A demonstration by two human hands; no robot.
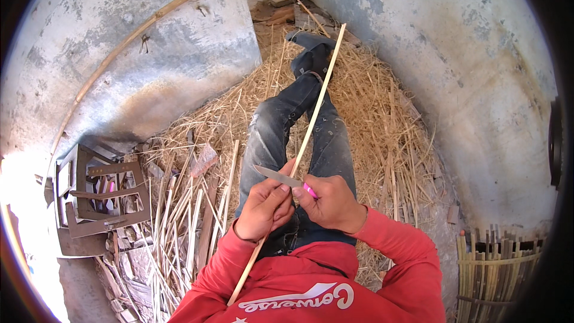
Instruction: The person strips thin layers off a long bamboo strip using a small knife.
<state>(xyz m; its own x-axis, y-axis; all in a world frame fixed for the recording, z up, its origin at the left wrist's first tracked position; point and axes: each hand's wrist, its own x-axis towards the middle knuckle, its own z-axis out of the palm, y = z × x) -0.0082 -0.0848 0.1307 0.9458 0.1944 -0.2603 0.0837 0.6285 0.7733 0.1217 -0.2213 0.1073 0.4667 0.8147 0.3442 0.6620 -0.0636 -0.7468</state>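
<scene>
A long, pale strip of bamboo or wood [320,97] runs slantwise from beside my waist, over my lap and out past my shins. My left hand [265,204] is closed round it near the middle, with the fingers wrapped over it. In my right hand [336,204] is a knife [277,176] with a pink handle, mostly hidden by the fingers. Its blade points left and lies across the strip just beyond my left fingers. Both hands are close together above my lap, the right thumb near the left fingertips.
Straw and shavings [373,125] cover the floor around my legs. Several loose strips [179,227] lie to my left, near a brick piece [204,160] and a dark stool-like frame [110,194]. A bundle of upright sticks [496,272] stands at right. A curved pole [143,24] crosses the wall.
</scene>
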